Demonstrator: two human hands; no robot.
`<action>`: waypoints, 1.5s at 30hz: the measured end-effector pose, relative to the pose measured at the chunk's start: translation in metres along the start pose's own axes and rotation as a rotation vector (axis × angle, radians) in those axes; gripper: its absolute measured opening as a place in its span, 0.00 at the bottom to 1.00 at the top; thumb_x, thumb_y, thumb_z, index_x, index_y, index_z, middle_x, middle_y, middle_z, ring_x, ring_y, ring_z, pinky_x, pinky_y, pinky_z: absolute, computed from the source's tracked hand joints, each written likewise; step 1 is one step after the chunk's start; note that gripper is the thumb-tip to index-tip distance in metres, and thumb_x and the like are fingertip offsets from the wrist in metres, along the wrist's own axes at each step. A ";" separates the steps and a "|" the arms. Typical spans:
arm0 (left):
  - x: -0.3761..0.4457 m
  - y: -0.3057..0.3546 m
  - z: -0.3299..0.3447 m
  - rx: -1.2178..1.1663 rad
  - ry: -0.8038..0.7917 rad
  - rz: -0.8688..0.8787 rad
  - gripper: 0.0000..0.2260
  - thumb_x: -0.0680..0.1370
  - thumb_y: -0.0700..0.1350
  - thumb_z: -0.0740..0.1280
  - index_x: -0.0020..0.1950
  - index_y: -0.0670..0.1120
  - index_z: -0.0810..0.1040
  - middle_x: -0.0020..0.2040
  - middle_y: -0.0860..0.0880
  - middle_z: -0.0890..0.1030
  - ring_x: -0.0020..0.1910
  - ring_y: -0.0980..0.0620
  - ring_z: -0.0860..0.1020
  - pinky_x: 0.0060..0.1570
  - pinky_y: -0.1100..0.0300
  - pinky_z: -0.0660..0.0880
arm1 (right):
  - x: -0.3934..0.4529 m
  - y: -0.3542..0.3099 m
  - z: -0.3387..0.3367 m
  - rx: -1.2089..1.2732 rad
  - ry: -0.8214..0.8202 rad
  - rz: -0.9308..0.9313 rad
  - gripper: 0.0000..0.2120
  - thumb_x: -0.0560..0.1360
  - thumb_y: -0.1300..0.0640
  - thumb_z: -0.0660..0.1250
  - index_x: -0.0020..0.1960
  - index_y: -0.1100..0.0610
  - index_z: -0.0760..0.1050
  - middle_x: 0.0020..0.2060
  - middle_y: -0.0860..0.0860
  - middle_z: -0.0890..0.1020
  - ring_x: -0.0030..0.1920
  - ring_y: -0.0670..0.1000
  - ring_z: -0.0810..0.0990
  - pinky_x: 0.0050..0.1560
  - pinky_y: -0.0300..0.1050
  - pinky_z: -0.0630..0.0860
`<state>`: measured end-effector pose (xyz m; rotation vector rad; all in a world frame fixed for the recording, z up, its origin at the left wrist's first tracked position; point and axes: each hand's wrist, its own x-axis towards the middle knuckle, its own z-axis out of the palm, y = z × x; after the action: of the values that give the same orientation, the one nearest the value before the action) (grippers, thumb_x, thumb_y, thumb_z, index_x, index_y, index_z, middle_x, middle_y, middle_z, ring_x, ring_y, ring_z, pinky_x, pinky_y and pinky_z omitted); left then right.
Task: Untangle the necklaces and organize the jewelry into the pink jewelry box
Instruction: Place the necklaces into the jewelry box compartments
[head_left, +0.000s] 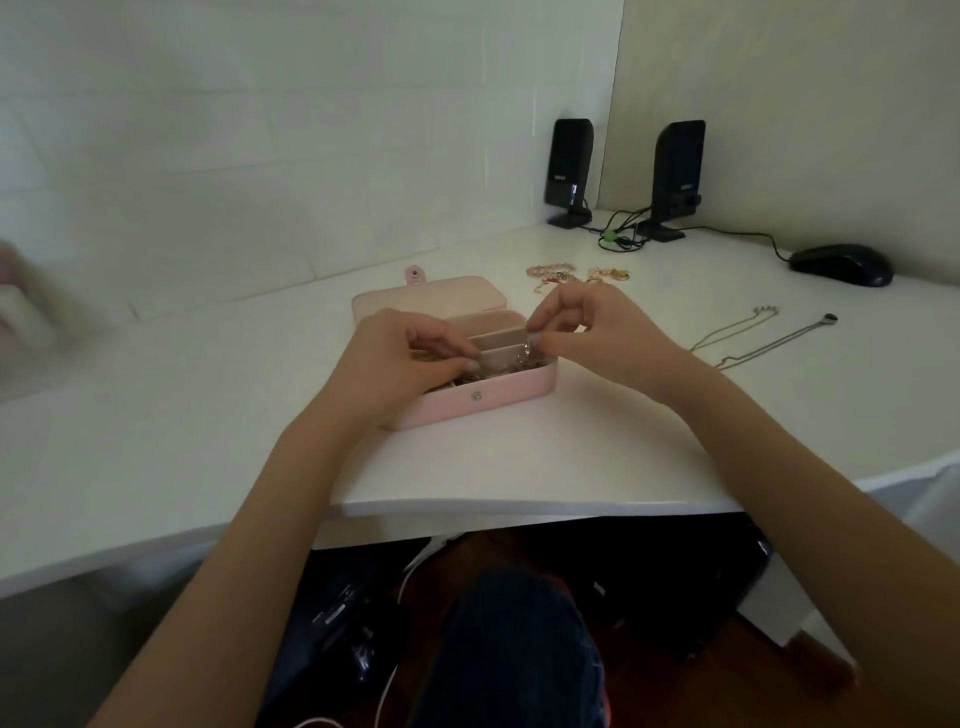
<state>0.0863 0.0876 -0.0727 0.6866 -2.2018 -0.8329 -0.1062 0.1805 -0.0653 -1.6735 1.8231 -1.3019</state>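
Two hands work over the pink jewelry box (488, 397), which lies open on the white table (208, 415) in the middle of the frame, its lid (431, 293) flat behind it. The left hand (400, 358) has its fingers curled down into the left part of the box; what they hold I cannot tell. The right hand (587, 325) pinches a small silver piece (525, 353) above the compartments. Right of centre lie beaded bracelets (561, 273), then two thin necklaces (753, 338). At upper right stand two speakers (569, 166) and a mouse (841, 265).
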 end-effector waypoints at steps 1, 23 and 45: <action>0.000 -0.001 0.000 0.005 -0.008 -0.004 0.09 0.69 0.39 0.75 0.38 0.55 0.84 0.32 0.62 0.83 0.36 0.68 0.79 0.39 0.79 0.69 | 0.000 0.001 0.000 -0.031 -0.005 -0.001 0.07 0.71 0.65 0.71 0.38 0.54 0.77 0.31 0.49 0.81 0.32 0.41 0.77 0.39 0.29 0.71; 0.070 0.073 0.123 0.196 -0.275 0.267 0.14 0.77 0.44 0.66 0.63 0.46 0.76 0.58 0.50 0.80 0.59 0.53 0.75 0.62 0.60 0.68 | -0.008 0.101 -0.144 -0.745 0.681 0.562 0.22 0.76 0.69 0.55 0.65 0.53 0.74 0.62 0.57 0.75 0.64 0.58 0.68 0.60 0.53 0.65; 0.105 0.060 0.175 -0.224 -0.085 0.027 0.20 0.77 0.44 0.66 0.69 0.47 0.69 0.63 0.50 0.76 0.63 0.55 0.73 0.56 0.68 0.66 | 0.019 0.091 -0.120 0.125 0.413 0.186 0.06 0.74 0.54 0.69 0.47 0.56 0.76 0.40 0.49 0.83 0.42 0.47 0.82 0.46 0.39 0.77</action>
<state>-0.1233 0.1212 -0.0863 0.5192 -2.1441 -1.0928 -0.2568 0.1991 -0.0686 -1.2017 2.0105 -1.7314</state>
